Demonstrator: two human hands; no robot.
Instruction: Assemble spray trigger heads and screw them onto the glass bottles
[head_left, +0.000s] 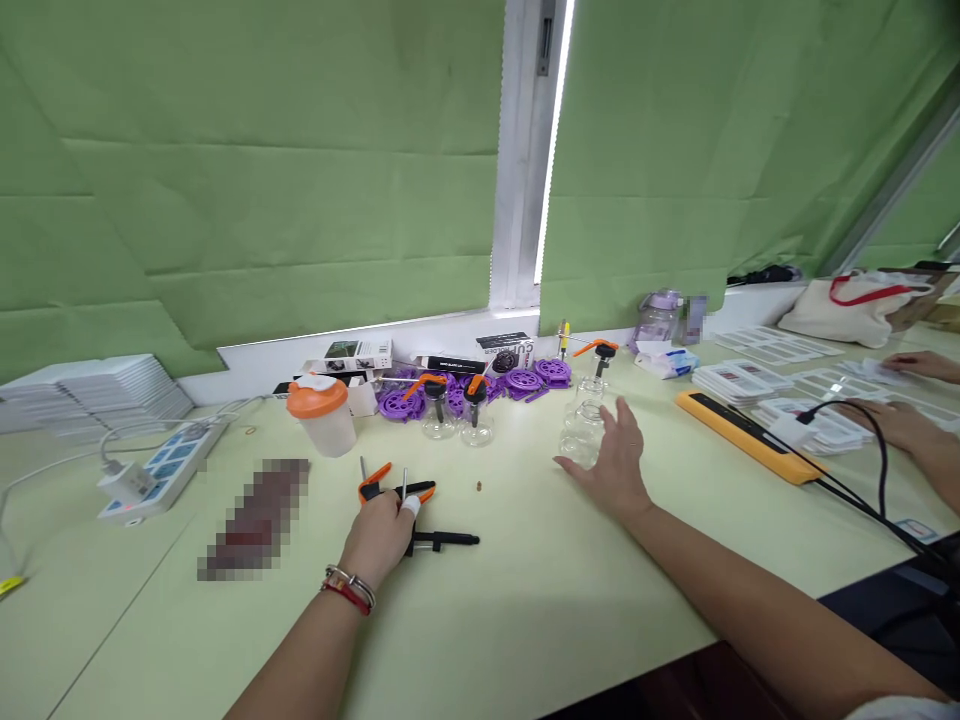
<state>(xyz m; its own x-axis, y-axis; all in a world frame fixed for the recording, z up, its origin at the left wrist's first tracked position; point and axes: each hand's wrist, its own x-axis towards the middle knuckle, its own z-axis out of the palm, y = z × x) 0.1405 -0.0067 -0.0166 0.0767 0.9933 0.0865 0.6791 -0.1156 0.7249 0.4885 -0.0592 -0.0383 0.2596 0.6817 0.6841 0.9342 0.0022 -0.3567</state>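
Standing toward the far edge of the tabletop [540, 600], right of its middle, a clear glass jar [580, 438] is in the gap between the thumb and the fingers of the right hand [600, 448]. This hand is raised at the wrist, its fingers pointing up and its thumb stretched to the left; the grip is wide open, and I cannot tell if the skin touches the glass. The right forearm [690, 570] comes in slantwise over the near edge

The left hand [384, 532] is lower on the tabletop, closer to the near edge, with its back turned up and the fingers bent over black and orange parts [454, 539]. The fingers are partly hidden, so I cannot tell how far they are closed or whether they hold any part. White wrapping [412, 505] covers one digit, and bracelets [346, 588] are around the wrist

Farther back, between the two hands, two lidded jars [437, 410] with orange cranks stand side by side. Just behind them, purple wheeled parts [553, 373] lie along the far edge
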